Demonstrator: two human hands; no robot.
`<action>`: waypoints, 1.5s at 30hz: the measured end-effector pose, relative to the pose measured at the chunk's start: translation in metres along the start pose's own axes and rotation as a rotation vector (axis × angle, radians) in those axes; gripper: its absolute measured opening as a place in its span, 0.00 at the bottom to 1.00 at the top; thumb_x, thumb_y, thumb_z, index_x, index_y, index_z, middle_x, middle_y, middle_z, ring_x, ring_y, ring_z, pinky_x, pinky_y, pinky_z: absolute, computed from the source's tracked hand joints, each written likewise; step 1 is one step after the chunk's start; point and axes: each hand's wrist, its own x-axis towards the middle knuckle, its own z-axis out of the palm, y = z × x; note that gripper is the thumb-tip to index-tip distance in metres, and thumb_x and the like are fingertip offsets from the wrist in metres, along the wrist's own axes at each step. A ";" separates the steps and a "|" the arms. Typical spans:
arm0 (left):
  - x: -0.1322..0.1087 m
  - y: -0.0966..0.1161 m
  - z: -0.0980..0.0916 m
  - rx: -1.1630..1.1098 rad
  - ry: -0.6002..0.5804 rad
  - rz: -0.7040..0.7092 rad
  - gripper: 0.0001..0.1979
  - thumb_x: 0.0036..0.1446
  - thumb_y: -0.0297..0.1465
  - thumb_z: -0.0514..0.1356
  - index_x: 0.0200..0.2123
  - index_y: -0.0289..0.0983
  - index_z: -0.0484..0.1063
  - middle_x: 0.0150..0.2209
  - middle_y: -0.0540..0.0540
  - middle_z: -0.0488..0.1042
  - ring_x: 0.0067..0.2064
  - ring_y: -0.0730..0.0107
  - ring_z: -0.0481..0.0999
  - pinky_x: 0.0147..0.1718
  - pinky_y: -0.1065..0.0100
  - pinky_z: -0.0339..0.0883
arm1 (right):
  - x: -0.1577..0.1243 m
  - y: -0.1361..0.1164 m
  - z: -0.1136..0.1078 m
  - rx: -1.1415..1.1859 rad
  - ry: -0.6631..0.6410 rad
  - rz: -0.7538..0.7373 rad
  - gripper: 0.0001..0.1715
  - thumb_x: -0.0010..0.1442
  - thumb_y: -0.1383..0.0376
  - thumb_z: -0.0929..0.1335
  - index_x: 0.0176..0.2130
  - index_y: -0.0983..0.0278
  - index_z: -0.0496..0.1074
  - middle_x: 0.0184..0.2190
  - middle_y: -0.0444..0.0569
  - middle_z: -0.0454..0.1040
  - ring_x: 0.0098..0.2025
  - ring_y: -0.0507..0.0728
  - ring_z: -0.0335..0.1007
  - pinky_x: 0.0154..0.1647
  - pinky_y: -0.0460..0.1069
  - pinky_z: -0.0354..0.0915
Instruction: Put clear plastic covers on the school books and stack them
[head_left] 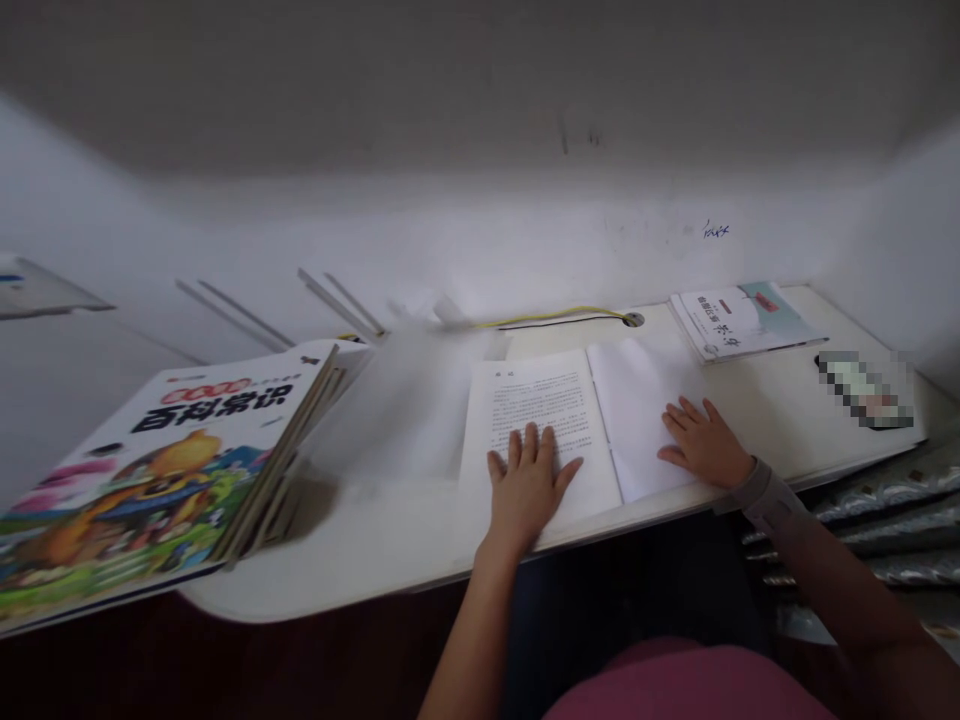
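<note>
An open book lies on the white desk, its left page printed with text and its right page blank white. My left hand rests flat on the lower part of the printed page, fingers spread. On the blank page's right side lies my right hand, palm down with fingers apart; a grey band circles that wrist. Neither hand grips anything. Left of the book is a pale, sheet-like area, too blurred to make out.
A stack of books with a colourful cover overhangs the desk's left end. At the back right lie a thin book and a pixelated, phone-like object. A yellow cable runs to a desk hole. Patterned silvery material sits below right.
</note>
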 end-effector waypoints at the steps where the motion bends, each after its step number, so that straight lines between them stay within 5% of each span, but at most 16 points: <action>1: -0.001 -0.001 0.000 0.003 0.004 -0.005 0.38 0.60 0.52 0.39 0.64 0.31 0.50 0.65 0.34 0.46 0.65 0.40 0.45 0.57 0.38 0.45 | -0.001 0.000 0.001 0.001 0.004 -0.003 0.30 0.64 0.52 0.58 0.57 0.67 0.64 0.58 0.59 0.64 0.61 0.68 0.54 0.57 0.67 0.51; 9: -0.002 -0.012 -0.002 -0.015 0.092 -0.028 0.31 0.61 0.46 0.45 0.62 0.33 0.55 0.64 0.36 0.53 0.64 0.46 0.50 0.58 0.46 0.49 | 0.009 -0.014 0.001 0.013 0.108 0.005 0.30 0.63 0.53 0.59 0.57 0.68 0.63 0.58 0.61 0.63 0.62 0.68 0.52 0.57 0.65 0.51; 14: -0.020 -0.041 -0.018 0.032 0.247 -0.289 0.26 0.62 0.36 0.46 0.60 0.29 0.57 0.60 0.31 0.60 0.58 0.47 0.62 0.51 0.51 0.60 | 0.015 -0.025 -0.004 0.073 0.096 -0.074 0.28 0.63 0.54 0.60 0.55 0.69 0.65 0.57 0.62 0.65 0.59 0.66 0.57 0.57 0.64 0.52; 18: -0.040 -0.064 -0.026 -0.032 0.128 -0.489 0.29 0.62 0.39 0.44 0.60 0.24 0.54 0.48 0.27 0.70 0.46 0.47 0.72 0.40 0.53 0.66 | 0.012 -0.034 -0.010 0.117 0.170 -0.089 0.27 0.63 0.56 0.60 0.56 0.69 0.64 0.59 0.61 0.61 0.62 0.66 0.53 0.58 0.63 0.51; 25: -0.034 -0.090 -0.028 -0.659 0.020 -0.517 0.25 0.51 0.41 0.55 0.48 0.31 0.67 0.33 0.42 0.76 0.36 0.59 0.75 0.34 0.65 0.66 | 0.006 -0.058 0.001 0.218 0.052 -0.207 0.27 0.62 0.55 0.62 0.56 0.68 0.63 0.58 0.57 0.63 0.60 0.64 0.56 0.57 0.62 0.55; 29: -0.026 -0.090 -0.048 -1.125 -0.029 -0.456 0.21 0.42 0.44 0.60 0.35 0.34 0.70 0.26 0.49 0.73 0.25 0.70 0.70 0.22 0.71 0.60 | 0.007 -0.060 0.001 0.237 0.047 -0.195 0.27 0.61 0.56 0.64 0.55 0.67 0.64 0.58 0.58 0.64 0.60 0.65 0.56 0.56 0.62 0.56; 34: -0.004 -0.051 -0.114 -1.294 0.088 -0.355 0.16 0.37 0.41 0.62 0.27 0.37 0.64 0.19 0.54 0.65 0.19 0.76 0.62 0.18 0.74 0.54 | 0.014 -0.061 -0.009 0.419 0.033 -0.179 0.27 0.61 0.53 0.63 0.53 0.66 0.66 0.55 0.59 0.66 0.58 0.66 0.59 0.55 0.62 0.58; 38: 0.033 0.014 -0.164 -1.184 0.184 -0.036 0.10 0.41 0.36 0.59 0.27 0.36 0.65 0.21 0.54 0.65 0.22 0.77 0.63 0.21 0.75 0.55 | 0.027 -0.047 -0.016 1.020 0.075 -0.032 0.34 0.60 0.45 0.59 0.58 0.61 0.61 0.59 0.57 0.61 0.60 0.63 0.57 0.58 0.60 0.55; 41: 0.064 0.069 -0.167 -0.983 0.162 0.175 0.06 0.44 0.32 0.57 0.26 0.35 0.66 0.24 0.52 0.67 0.26 0.75 0.65 0.25 0.73 0.59 | 0.037 -0.018 -0.025 1.663 0.075 0.176 0.39 0.58 0.39 0.55 0.60 0.55 0.56 0.60 0.53 0.60 0.57 0.60 0.62 0.54 0.59 0.60; 45: 0.091 0.130 -0.130 -0.877 0.015 0.267 0.05 0.49 0.31 0.57 0.29 0.35 0.67 0.25 0.50 0.70 0.28 0.72 0.69 0.30 0.69 0.64 | 0.040 0.024 -0.034 2.128 0.028 0.431 0.40 0.57 0.36 0.50 0.56 0.55 0.60 0.48 0.51 0.71 0.45 0.58 0.71 0.45 0.58 0.66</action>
